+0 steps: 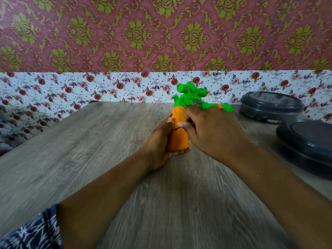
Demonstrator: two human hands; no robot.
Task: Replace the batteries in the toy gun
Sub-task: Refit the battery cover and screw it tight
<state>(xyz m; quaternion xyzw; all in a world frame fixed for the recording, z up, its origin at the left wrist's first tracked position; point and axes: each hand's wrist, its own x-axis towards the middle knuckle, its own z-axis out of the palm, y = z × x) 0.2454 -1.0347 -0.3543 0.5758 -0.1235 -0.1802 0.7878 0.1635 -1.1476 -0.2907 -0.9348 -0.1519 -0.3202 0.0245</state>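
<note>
A toy gun (190, 100) with a green body and scope and an orange grip is held above the wooden table (89, 150), barrel pointing right. My left hand (159, 141) grips the orange handle from the left and underneath, thumb on its side. My right hand (210, 128) wraps the gun just below the green body, its thumb pressed on the orange handle and its fingers hidden behind. No batteries are visible.
Two dark grey round lidded containers stand at the right: one at the back (271, 106), one nearer at the table's right edge (307, 146). A floral-papered wall (107, 87) rises directly behind the table.
</note>
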